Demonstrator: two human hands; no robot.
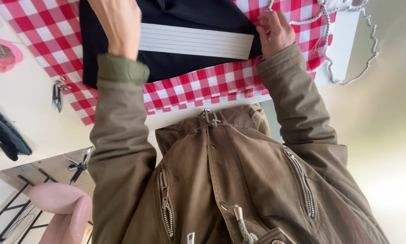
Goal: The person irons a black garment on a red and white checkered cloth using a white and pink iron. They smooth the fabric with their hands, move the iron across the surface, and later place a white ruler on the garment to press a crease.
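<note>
1. Toward twelve o'clock, a white table point(27, 113) carries a red-and-white checked cloth point(198, 88), with a dark navy piece of fabric point(189, 68) lying on top of it.
2. Across the navy fabric, running from nine to three o'clock, lies a white ruled strip with thin parallel lines point(196, 40).
3. At eleven o'clock the left hand point(117, 25) rests palm down on the navy fabric, just beside the strip's left end; its fingers run out of the picture, so whether they are spread or pressed together cannot be told.
4. At one o'clock the right hand point(275, 31) has its fingers curled together, pinching the right end of the strip and the edge of the navy fabric, with checked cloth beneath.
5. Both arms wear the sleeves of an olive-brown jacket with metal zips point(225, 180), which fills the six o'clock half of the view.
6. At two o'clock a white twisted cord point(352, 79) loops over the table's far corner.
7. At nine o'clock small black thread snips point(56, 97) lie on the table at the cloth's edge, with a pink round dish point(2, 54) toward ten o'clock and a dark bundled item point(6, 133) below.
8. At seven o'clock a pink padded chair point(60, 210) stands beyond the table edge.
</note>
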